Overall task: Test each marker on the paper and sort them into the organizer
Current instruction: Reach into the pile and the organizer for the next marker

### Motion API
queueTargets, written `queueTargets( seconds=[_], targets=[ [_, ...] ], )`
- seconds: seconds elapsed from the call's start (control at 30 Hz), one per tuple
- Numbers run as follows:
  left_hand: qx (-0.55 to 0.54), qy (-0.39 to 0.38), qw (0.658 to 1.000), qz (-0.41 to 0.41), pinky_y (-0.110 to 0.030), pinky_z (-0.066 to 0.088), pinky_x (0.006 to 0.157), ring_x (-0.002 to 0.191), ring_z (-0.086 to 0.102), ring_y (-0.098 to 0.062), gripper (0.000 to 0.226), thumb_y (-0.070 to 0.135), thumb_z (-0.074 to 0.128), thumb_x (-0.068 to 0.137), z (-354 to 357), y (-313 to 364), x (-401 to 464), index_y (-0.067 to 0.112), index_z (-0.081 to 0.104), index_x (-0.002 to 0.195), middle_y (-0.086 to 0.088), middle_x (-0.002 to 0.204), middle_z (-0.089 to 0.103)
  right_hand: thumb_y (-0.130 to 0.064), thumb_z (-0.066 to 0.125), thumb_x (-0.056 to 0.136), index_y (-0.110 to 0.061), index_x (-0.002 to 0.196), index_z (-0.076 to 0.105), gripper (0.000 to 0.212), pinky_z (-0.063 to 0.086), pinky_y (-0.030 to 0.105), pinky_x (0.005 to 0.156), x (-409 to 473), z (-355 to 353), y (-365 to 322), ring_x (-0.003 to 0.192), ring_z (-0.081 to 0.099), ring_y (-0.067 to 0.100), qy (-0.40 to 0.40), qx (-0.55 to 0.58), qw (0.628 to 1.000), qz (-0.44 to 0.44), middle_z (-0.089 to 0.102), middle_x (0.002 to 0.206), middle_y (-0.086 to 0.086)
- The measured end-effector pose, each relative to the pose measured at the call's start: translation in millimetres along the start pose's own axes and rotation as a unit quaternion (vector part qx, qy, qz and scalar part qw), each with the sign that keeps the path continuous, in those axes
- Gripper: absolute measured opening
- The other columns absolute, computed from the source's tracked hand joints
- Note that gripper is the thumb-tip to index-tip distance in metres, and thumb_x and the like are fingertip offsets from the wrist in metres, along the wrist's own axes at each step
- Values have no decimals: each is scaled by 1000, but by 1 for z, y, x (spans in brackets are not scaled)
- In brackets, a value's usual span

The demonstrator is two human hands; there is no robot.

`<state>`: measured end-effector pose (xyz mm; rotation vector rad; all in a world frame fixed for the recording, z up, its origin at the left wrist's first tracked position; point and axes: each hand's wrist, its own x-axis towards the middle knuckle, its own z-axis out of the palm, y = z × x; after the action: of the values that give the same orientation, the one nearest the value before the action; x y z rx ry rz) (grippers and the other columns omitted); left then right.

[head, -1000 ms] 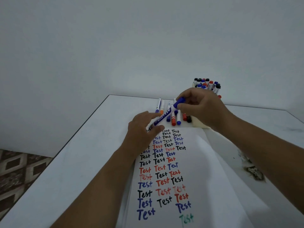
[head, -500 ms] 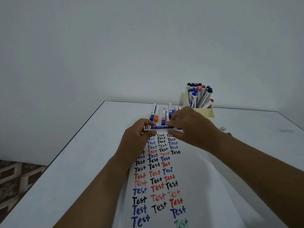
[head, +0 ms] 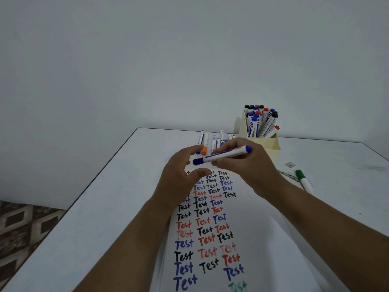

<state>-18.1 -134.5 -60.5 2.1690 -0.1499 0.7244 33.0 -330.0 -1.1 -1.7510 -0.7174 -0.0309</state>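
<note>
i see my right hand (head: 246,165) pinching a blue marker (head: 223,154) held nearly level above the far end of the paper (head: 263,239), cap end toward my left hand (head: 181,173), whose fingers curve loosely just beside the cap. rows of "test" in black, red and blue fill the sheet. a cream organizer (head: 271,146) packed with upright markers stands behind. loose markers (head: 210,140) lie past my hands; a green marker (head: 303,180) lies on the white table (head: 94,197) to the right.
</note>
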Motion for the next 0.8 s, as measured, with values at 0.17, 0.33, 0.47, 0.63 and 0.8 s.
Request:
queueTargets(
  seconds=[0.17, 0.33, 0.47, 0.63, 0.8],
  targets=[
    [25, -7, 999, 47, -6, 41, 86, 102, 56, 0, 27, 24, 60, 99, 2, 6, -3, 23, 64, 126, 12, 111, 64, 1, 83, 76, -14, 91, 75, 22, 62, 38, 74, -9, 7, -1, 79, 72, 26, 20, 57, 998, 19, 74, 82, 7],
    [26, -83, 996, 3, -16, 42, 66, 78, 54, -9, 20, 39, 49, 101, 0, 17, -4, 23, 61, 104, 8, 85, 59, -8, 82, 79, -20, 86, 76, 16, 53, 17, 64, -16, 10, -3, 69, 70, 10, 27, 80, 995, 53, 75, 75, -1],
    [61, -116, 991, -6, -18, 40, 61, 66, 54, -7, 25, 51, 44, 98, 1, 21, -3, 28, 55, 98, 12, 73, 57, -19, 81, 82, -26, 86, 75, 10, 51, 15, 60, -17, 11, -5, 65, 68, 5, 32, 37, 996, 73, 74, 73, -8],
    [51, -90, 995, -4, -20, 46, 60, 65, 58, -7, 28, 61, 42, 92, 2, 19, -2, 38, 55, 98, 13, 68, 59, -25, 78, 84, -24, 86, 75, 4, 51, 16, 59, -15, 8, -4, 59, 62, 3, 38, 36, 996, 75, 70, 65, -10],
    [51, -70, 996, 1, -23, 48, 59, 64, 59, -9, 47, 69, 47, 87, 1, 15, -3, 37, 60, 119, 10, 71, 62, -25, 75, 87, -14, 96, 76, 14, 54, 22, 65, -16, 9, -2, 64, 62, 7, 47, 46, 995, 78, 71, 71, -2]
  ],
)
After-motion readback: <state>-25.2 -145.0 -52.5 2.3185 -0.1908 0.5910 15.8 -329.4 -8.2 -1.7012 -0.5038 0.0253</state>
